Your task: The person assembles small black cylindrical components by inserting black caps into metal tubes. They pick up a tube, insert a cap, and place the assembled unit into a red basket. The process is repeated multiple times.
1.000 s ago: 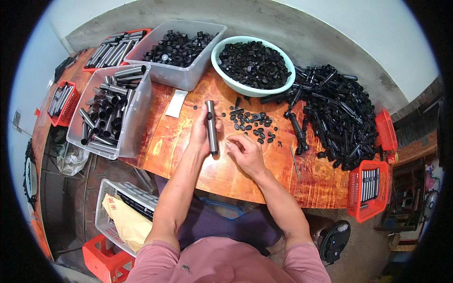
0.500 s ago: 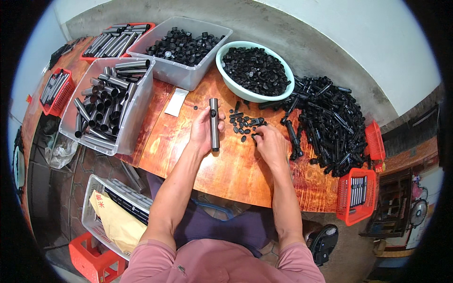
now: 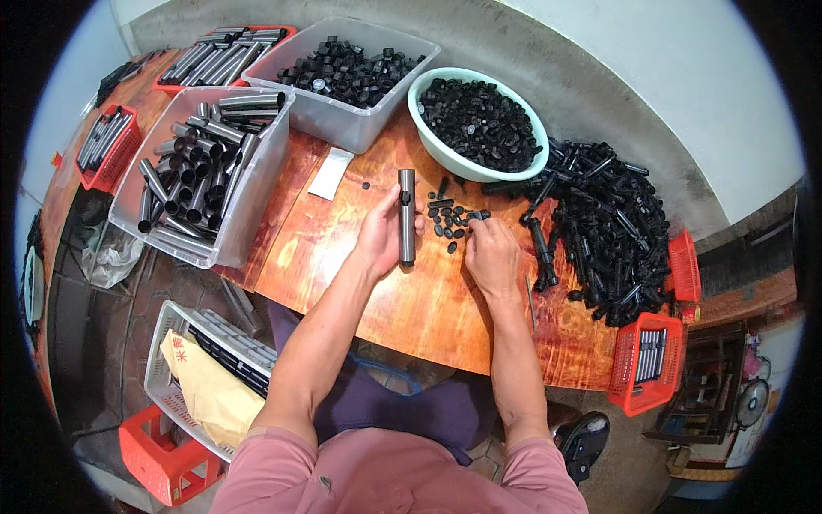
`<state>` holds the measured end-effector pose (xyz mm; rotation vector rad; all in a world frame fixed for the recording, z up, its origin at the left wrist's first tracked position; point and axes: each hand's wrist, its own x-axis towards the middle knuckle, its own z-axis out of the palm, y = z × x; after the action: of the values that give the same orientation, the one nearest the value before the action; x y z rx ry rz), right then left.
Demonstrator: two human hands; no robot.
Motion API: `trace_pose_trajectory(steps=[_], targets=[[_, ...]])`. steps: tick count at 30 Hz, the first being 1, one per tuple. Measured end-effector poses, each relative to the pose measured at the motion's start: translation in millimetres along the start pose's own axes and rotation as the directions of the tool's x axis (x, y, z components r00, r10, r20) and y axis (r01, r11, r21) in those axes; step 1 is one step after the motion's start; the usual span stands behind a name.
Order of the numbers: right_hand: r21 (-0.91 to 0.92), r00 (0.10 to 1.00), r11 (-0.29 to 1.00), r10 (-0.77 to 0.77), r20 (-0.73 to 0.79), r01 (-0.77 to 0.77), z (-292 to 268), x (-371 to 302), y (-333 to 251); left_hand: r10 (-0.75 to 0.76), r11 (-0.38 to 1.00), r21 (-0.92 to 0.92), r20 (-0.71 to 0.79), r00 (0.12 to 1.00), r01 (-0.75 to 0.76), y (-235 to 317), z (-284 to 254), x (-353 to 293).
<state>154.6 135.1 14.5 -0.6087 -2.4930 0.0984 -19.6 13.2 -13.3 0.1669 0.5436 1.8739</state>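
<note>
A dark grey metal tube [image 3: 407,224] with a round hole near its upper end stands out along my left hand [image 3: 379,233], whose fingers wrap round it from the left and behind. Curled beside the tube, my right hand [image 3: 494,264] has its fingertips down at the right edge of a group of small black oval plugs [image 3: 449,224] lying on the wooden table [image 3: 411,321]. Its fingers are closed, and whatever they pinch is hidden. A short black fitting [image 3: 483,214] lies by its fingertips. To the right of my wrist is a thin metal rod [image 3: 531,300].
A clear bin of metal tubes [image 3: 248,231] stands left, another with black caps [image 3: 368,127] behind. A pale green bowl [image 3: 425,141] holds small black parts. Right of it is a heap of black assemblies [image 3: 599,223]; a red basket [image 3: 651,403] sits at the right edge.
The whole view has shifted slightly. My right hand has moved a little left over the table, and the thin rod now shows beside its wrist. My left hand still holds the tube.
</note>
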Motion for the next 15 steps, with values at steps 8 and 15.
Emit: trace_pose_trajectory(steps=[8, 15], targets=[[0.628, 0.883, 0.667, 0.097, 0.459, -0.4, 1.9, -10.3, -47.3, 0.061, 0.998, -0.031, -0.032, 0.998, -0.062, 5.4, -2.3, 2.3], [0.548, 0.94, 0.801, 0.054, 0.336, -0.242, 3.7, -12.9, -40.6, 0.064, 0.997, -0.047, -0.042, 0.997, -0.066, 7.0, 2.2, 1.7]])
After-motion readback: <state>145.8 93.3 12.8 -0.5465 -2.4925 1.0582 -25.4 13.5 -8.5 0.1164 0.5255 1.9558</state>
